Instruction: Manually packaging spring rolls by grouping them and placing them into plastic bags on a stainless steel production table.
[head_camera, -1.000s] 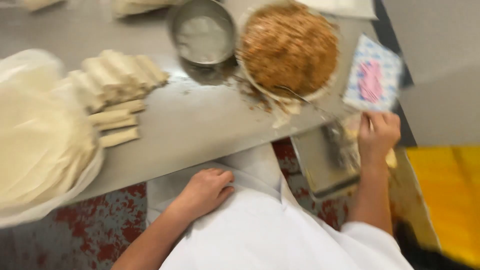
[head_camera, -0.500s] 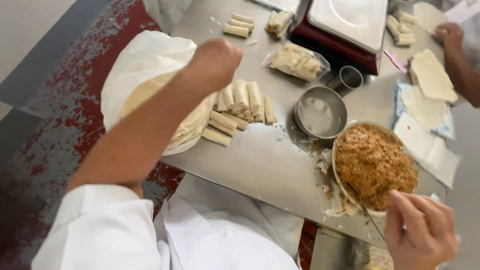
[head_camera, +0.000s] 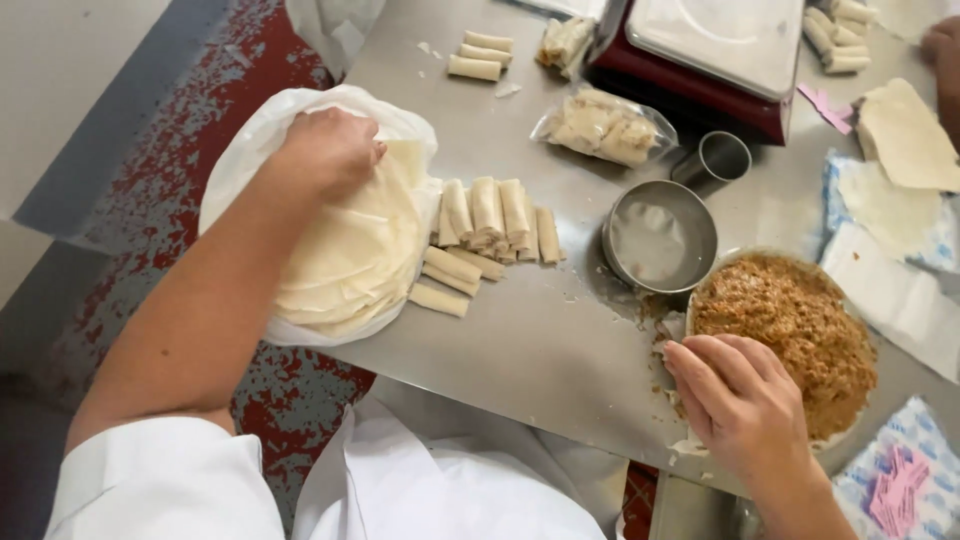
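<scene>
My left hand (head_camera: 328, 148) rests with bent fingers on top of a stack of thin pale wrapper sheets (head_camera: 350, 255) that lies in a white plastic bag (head_camera: 235, 180); whether it grips a sheet I cannot tell. My right hand (head_camera: 738, 395) lies at the near edge of a bowl of brown minced filling (head_camera: 800, 330), fingers curled over the rim, and I cannot see anything held in it. Between the two sit several finished pale rolls (head_camera: 485, 225) on the steel table (head_camera: 520, 350).
A round metal bowl of whitish liquid (head_camera: 658, 238) and a small metal cup (head_camera: 722, 158) stand behind the filling. A bag of rolls (head_camera: 605, 125), more rolls (head_camera: 478, 55), a red scale (head_camera: 705, 55), loose wrappers (head_camera: 905, 135) and another person's hand (head_camera: 942, 45) lie farther back.
The view has swung and settled over the table. My left hand came up from my lap onto the wrapper stack. My right hand moved to the near rim of the filling bowl.
</scene>
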